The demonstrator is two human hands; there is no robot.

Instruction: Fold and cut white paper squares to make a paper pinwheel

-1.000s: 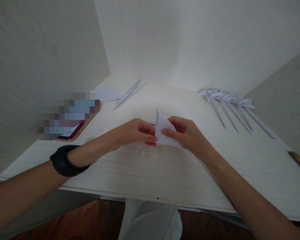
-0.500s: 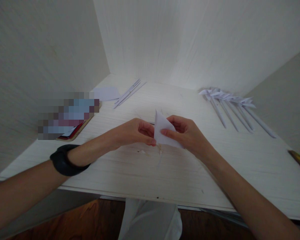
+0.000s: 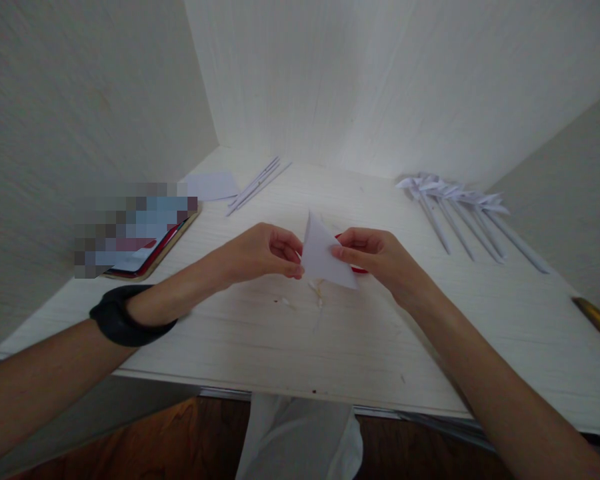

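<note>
A folded white paper triangle is held up over the table between both hands, its point upward. My right hand is closed on its right side, thumb on the near face. My left hand has thumb and fingers closed at the paper's left edge, pinching it there. Part of a red thing, its kind hidden, shows behind my right fingers. Below the paper lie small pieces that look like cotton swab tips.
Several paper pinwheels with rolled sticks lie at the back right. Thin paper sticks and a flat paper sheet are at the back left. A phone-like thing, partly blurred, lies left. A gold-coloured object is at the right edge.
The paper triangle has shifted slightly left and up with both hands. Part of the red thing now shows behind my right hand.
</note>
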